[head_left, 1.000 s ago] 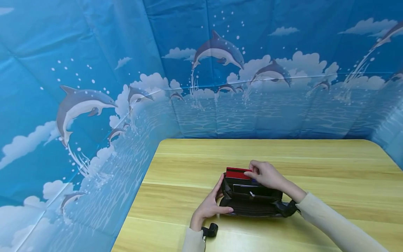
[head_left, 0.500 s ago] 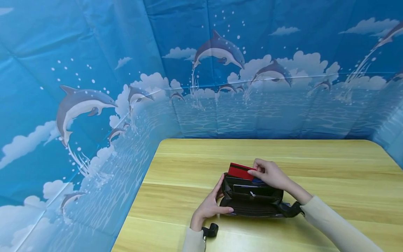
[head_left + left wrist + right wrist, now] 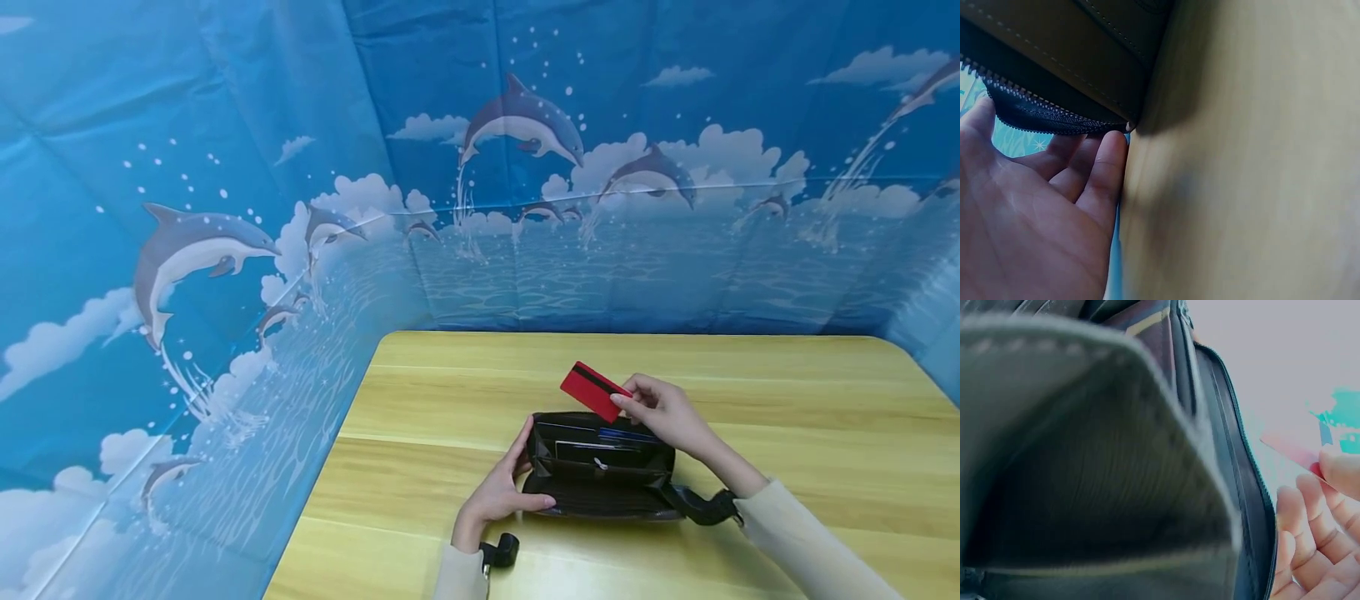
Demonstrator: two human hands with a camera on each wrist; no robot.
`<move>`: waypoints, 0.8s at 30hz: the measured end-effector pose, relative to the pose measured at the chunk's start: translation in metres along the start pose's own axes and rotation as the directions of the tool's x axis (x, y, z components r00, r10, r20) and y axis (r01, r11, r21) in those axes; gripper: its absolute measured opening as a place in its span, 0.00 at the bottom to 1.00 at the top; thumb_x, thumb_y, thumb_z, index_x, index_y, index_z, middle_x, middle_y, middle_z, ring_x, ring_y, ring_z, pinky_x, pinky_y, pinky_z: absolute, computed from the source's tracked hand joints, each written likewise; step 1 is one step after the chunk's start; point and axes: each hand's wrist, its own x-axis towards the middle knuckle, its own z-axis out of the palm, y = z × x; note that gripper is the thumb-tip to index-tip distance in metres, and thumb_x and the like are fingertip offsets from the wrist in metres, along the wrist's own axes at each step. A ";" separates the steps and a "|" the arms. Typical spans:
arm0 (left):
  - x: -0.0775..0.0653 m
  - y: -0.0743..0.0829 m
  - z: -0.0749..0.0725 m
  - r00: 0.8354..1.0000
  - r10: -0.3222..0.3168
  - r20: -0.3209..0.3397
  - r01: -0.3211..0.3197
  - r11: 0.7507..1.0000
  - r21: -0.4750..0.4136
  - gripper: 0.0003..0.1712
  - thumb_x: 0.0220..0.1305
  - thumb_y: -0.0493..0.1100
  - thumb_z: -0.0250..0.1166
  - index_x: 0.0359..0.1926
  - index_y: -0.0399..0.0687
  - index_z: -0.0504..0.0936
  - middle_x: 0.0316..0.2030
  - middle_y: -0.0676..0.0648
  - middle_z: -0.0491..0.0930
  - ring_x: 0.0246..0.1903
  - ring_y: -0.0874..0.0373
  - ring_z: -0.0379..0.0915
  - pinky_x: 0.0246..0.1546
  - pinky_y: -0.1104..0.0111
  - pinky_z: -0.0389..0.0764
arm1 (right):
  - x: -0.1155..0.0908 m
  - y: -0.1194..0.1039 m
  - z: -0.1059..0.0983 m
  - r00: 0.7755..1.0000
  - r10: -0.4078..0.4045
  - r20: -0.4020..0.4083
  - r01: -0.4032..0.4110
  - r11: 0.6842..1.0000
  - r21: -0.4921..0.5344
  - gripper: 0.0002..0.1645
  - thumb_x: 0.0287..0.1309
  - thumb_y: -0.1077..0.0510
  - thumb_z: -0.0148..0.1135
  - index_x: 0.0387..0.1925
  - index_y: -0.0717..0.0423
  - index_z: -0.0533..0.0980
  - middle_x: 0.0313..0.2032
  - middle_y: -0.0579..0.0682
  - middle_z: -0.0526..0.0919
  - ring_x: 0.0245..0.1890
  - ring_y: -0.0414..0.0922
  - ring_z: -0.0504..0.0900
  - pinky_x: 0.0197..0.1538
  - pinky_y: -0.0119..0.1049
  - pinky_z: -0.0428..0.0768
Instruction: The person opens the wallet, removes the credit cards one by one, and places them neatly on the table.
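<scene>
A dark zip wallet [image 3: 600,493] lies spread wide on the table. My left hand [image 3: 498,492] holds its left end, thumb on the near flap and fingers behind the far side. In the left wrist view the fingers [image 3: 1100,172] lie along the toothed zip edge. Above the wallet's far edge, my right hand [image 3: 670,419] pinches a red card [image 3: 588,390] with a black stripe, tilted down to the right and clear of the slots. The right wrist view shows this card [image 3: 1291,452] edge-on between thumb and fingers. Blue cards [image 3: 627,435] sit in the back slots.
The wallet's middle pocket has a silver zip pull [image 3: 601,462] and something pale-edged behind it. A black strap [image 3: 705,507] shows beside the wallet's right end. The wooden table [image 3: 450,383] ends at a blue dolphin-print curtain [image 3: 480,250].
My right hand has drawn the red card up and to the right, out of the wallet's back slot, and tilted it. The left hand and wallet have stayed in place.
</scene>
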 end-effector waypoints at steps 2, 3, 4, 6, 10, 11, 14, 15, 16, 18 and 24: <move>-0.001 0.000 0.001 1.000 -0.008 0.000 0.008 1.000 0.003 0.63 0.51 0.49 0.75 0.75 0.66 0.37 0.73 0.52 0.44 0.66 0.56 0.55 0.63 0.63 0.59 | -0.003 0.002 -0.004 1.000 0.022 -0.022 -0.021 1.000 0.015 0.15 0.63 0.50 0.61 0.32 0.58 0.73 0.22 0.51 0.77 0.21 0.47 0.74 0.25 0.36 0.73; -0.001 0.000 0.001 1.000 -0.009 -0.002 0.009 1.000 0.005 0.63 0.51 0.49 0.75 0.75 0.66 0.37 0.73 0.52 0.44 0.66 0.56 0.54 0.63 0.63 0.59 | -0.004 0.003 -0.006 0.999 0.031 -0.032 -0.030 0.999 0.026 0.16 0.63 0.49 0.60 0.32 0.59 0.73 0.21 0.53 0.77 0.20 0.47 0.73 0.24 0.36 0.72; -0.001 0.000 0.001 1.000 -0.012 -0.003 0.012 1.000 0.006 0.63 0.51 0.49 0.75 0.75 0.66 0.38 0.73 0.52 0.43 0.66 0.56 0.54 0.63 0.63 0.59 | -0.005 0.005 -0.008 0.998 0.040 -0.042 -0.038 0.998 0.043 0.16 0.64 0.49 0.59 0.32 0.59 0.72 0.21 0.55 0.77 0.20 0.48 0.73 0.24 0.36 0.71; -0.001 0.001 0.002 1.000 -0.012 -0.006 0.013 1.000 0.010 0.63 0.51 0.49 0.75 0.75 0.66 0.37 0.73 0.51 0.42 0.66 0.56 0.53 0.63 0.63 0.59 | -0.007 0.009 -0.012 0.996 0.061 -0.063 -0.056 0.996 0.075 0.18 0.65 0.49 0.58 0.31 0.61 0.71 0.21 0.59 0.77 0.20 0.48 0.74 0.24 0.37 0.69; 0.000 0.001 0.001 1.000 -0.016 -0.011 0.016 1.000 0.012 0.63 0.51 0.48 0.75 0.75 0.66 0.37 0.73 0.51 0.42 0.66 0.55 0.54 0.63 0.63 0.59 | -0.011 0.017 -0.018 0.988 0.104 -0.116 -0.088 0.987 0.133 0.21 0.65 0.49 0.57 0.31 0.64 0.70 0.21 0.61 0.77 0.21 0.49 0.76 0.26 0.38 0.72; 0.001 0.001 0.001 1.000 -0.017 -0.012 0.018 1.000 0.011 0.63 0.51 0.47 0.75 0.75 0.66 0.37 0.73 0.51 0.42 0.66 0.55 0.54 0.63 0.63 0.59 | -0.012 0.019 -0.019 0.984 0.116 -0.133 -0.097 0.985 0.139 0.22 0.65 0.48 0.57 0.31 0.65 0.69 0.21 0.60 0.77 0.21 0.50 0.76 0.27 0.38 0.73; 0.001 0.001 0.001 1.000 -0.018 -0.013 0.018 1.000 0.008 0.64 0.51 0.44 0.75 0.75 0.65 0.37 0.73 0.50 0.43 0.66 0.55 0.55 0.63 0.63 0.58 | -0.016 0.026 -0.021 0.973 0.142 -0.180 -0.116 0.982 0.148 0.25 0.65 0.46 0.57 0.30 0.66 0.69 0.19 0.58 0.76 0.22 0.56 0.76 0.28 0.39 0.75; 0.001 0.001 0.001 1.000 -0.014 -0.013 0.014 1.000 0.006 0.64 0.51 0.43 0.75 0.75 0.65 0.37 0.73 0.50 0.43 0.66 0.55 0.55 0.63 0.63 0.58 | -0.017 0.030 -0.021 0.967 0.158 -0.198 -0.128 0.979 0.157 0.25 0.64 0.45 0.57 0.30 0.65 0.69 0.19 0.58 0.76 0.22 0.57 0.76 0.28 0.39 0.76; 0.001 0.001 0.001 1.000 -0.011 -0.012 0.011 1.000 0.004 0.64 0.51 0.42 0.75 0.75 0.64 0.37 0.73 0.50 0.43 0.66 0.55 0.55 0.63 0.63 0.58 | -0.018 0.034 -0.022 0.962 0.171 -0.215 -0.138 0.977 0.161 0.25 0.64 0.44 0.57 0.30 0.64 0.69 0.20 0.58 0.76 0.22 0.58 0.76 0.28 0.40 0.76; 0.001 0.001 0.001 1.000 0.001 -0.010 0.000 1.000 0.007 0.64 0.51 0.41 0.75 0.75 0.63 0.37 0.73 0.49 0.44 0.66 0.55 0.55 0.63 0.63 0.59 | -0.019 0.043 -0.023 0.949 0.202 -0.242 -0.162 0.971 0.174 0.25 0.63 0.42 0.57 0.29 0.61 0.70 0.20 0.57 0.77 0.22 0.56 0.77 0.27 0.40 0.77; 0.001 0.003 0.001 1.000 0.008 -0.004 -0.008 1.000 0.009 0.64 0.51 0.41 0.75 0.75 0.61 0.36 0.73 0.48 0.42 0.66 0.54 0.54 0.63 0.62 0.59 | -0.027 0.056 -0.026 0.926 0.246 -0.288 -0.191 0.960 0.205 0.24 0.63 0.44 0.59 0.28 0.61 0.69 0.19 0.57 0.76 0.19 0.52 0.77 0.25 0.39 0.77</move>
